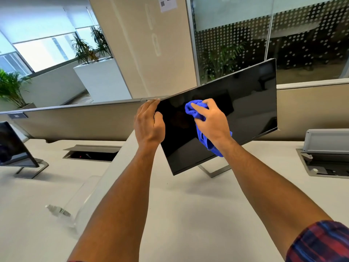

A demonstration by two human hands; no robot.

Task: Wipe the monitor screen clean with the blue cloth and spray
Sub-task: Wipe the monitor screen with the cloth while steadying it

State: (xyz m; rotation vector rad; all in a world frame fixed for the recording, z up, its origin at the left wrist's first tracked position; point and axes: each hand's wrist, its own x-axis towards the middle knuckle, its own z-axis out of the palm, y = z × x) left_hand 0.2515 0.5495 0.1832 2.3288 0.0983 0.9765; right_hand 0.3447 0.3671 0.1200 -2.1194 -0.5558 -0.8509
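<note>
A black monitor (245, 103) stands on a metal stand on the white desk, its screen dark. My left hand (149, 123) grips the monitor's upper left corner, fingers over the top edge and thumb on the front. My right hand (211, 121) presses a bunched blue cloth (194, 110) against the left middle of the screen; part of the cloth hangs below my wrist. A clear spray bottle (58, 210) lies on its side on the desk at the lower left, away from both hands.
A clear acrylic divider (83, 201) stands beside the bottle. A second monitor (15, 148) sits at the far left. Open cable hatches (92, 154) (324, 163) are set in the desk (207, 205). A beige partition (75, 121) runs behind the desk.
</note>
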